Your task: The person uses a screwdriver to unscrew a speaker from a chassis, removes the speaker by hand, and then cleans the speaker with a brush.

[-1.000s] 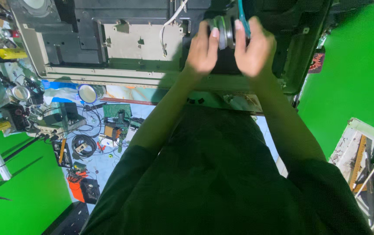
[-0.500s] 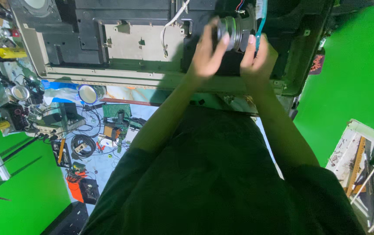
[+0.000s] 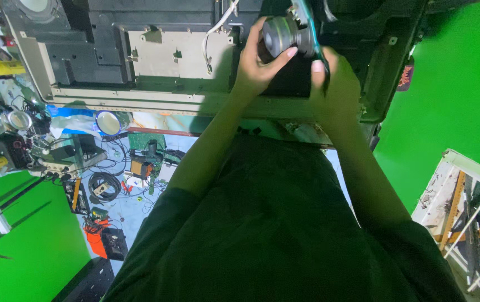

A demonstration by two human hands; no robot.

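Both my hands are on one round grey speaker part (image 3: pixel 282 34), which sits at the upper edge of the opened device chassis (image 3: pixel 156 56). My left hand (image 3: pixel 258 61) curls its fingers around the part's left side. My right hand (image 3: pixel 335 84) presses on its right side, beside a thin teal tool (image 3: pixel 308 22). Below, a cluttered workbench (image 3: pixel 83 162) shows cables.

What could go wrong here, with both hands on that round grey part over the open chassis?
1. The round grey part is held by the left hand and right hand above the open chassis; a slip could drop it onto the plates below.
2. The white cable hangs loose beside the left hand and might snag.
3. The floor clutter of parts and cables sits close by, a likely trip hazard.
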